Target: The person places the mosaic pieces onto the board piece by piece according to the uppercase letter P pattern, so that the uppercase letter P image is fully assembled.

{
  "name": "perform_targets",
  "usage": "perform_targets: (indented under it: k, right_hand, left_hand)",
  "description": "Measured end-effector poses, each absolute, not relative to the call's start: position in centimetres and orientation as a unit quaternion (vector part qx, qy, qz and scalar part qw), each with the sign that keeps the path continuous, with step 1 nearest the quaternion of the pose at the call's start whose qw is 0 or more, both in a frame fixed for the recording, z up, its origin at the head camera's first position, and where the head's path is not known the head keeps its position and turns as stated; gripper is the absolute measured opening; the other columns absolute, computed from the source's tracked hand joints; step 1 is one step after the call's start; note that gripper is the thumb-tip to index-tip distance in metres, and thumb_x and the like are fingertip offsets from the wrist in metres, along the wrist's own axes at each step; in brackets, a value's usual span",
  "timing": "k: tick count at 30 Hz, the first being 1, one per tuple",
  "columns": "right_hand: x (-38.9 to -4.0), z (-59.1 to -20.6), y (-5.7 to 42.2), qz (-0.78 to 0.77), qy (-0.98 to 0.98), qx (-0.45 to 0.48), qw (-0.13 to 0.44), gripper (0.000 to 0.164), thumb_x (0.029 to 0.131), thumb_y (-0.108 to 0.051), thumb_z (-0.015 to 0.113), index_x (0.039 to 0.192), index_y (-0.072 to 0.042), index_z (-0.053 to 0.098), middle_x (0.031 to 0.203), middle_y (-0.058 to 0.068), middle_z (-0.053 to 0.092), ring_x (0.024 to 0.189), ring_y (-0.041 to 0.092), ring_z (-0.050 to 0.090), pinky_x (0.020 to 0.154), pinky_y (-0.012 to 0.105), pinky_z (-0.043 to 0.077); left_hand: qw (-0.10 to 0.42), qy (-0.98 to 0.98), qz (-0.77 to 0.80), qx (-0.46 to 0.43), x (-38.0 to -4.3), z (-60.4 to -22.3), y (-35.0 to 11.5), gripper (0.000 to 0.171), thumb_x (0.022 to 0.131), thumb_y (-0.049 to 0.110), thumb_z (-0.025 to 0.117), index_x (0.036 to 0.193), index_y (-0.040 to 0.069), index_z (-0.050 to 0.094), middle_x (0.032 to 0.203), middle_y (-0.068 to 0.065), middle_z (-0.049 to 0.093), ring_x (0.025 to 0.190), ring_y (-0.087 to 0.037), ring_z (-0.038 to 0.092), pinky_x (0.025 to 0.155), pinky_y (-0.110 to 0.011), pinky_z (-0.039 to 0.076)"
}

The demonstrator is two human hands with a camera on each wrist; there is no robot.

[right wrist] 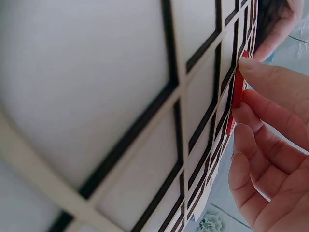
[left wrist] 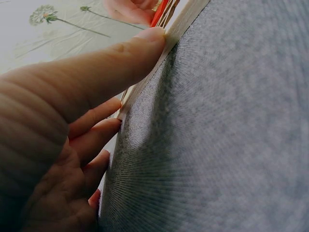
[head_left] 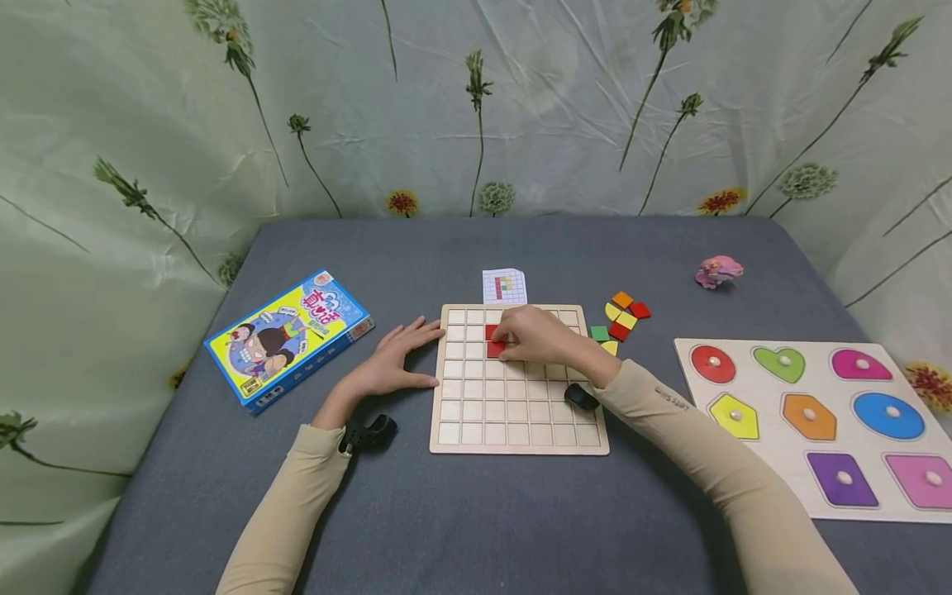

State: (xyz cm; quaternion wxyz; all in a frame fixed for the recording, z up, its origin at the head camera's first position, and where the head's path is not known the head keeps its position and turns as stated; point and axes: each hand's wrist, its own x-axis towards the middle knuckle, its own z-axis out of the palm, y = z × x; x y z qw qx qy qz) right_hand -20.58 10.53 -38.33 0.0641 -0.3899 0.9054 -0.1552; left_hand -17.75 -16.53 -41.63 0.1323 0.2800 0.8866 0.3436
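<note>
A wooden grid board (head_left: 521,434) lies flat, with two red square tiles on it, one above the other. My right hand (head_left: 543,335) reaches over the board and pinches the lower red square tile (right wrist: 238,87) between thumb and index finger at a grid cell. The upper red tile (head_left: 490,331) sits in the neighbouring cell, partly hidden by the fingers. At the board's left edge, my left hand (head_left: 390,359) is spread, its thumb and fingertips touching the side. A printed card (head_left: 504,285) with a small coloured grid pattern lies behind the board.
Loose coloured tiles (head_left: 626,318) lie right of the board. A blue and yellow box (head_left: 290,339) stands at left. Far right are a knobbed shape puzzle (head_left: 781,446) and a small pink figure (head_left: 718,271) behind it.
</note>
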Motion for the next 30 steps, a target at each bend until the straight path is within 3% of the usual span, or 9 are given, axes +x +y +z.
perform_targets:
  k: [19,30]
  right_hand:
    - [-20.8,-38.2,10.5,-0.197,0.897,-0.389,0.079,0.022,0.076,-0.019,0.077,0.093,-0.006,0.074,0.083,0.005,0.067,0.070,0.011,0.053,0.064,0.020,0.043]
    - [-20.7,-38.1,12.4,-0.248,0.888,-0.379,0.075,0.016,0.078,-0.009,0.071,0.094,-0.004,0.073,0.085,0.006,0.068,0.068,0.010,0.056,0.064,0.021,0.045]
  left_hand:
    - [0.133,0.886,0.343,0.282,-17.8,-41.6,-16.6,0.077,0.079,0.026,0.074,0.144,0.007,0.037,0.153,-0.016,0.030,0.146,-0.038,0.011,0.115,-0.058,0.002]
    - [0.136,0.885,0.345,0.281,-17.7,-41.5,-16.5,0.077,0.079,0.024,0.075,0.144,0.006,0.037,0.153,-0.015,0.030,0.147,-0.037,0.010,0.116,-0.057,0.001]
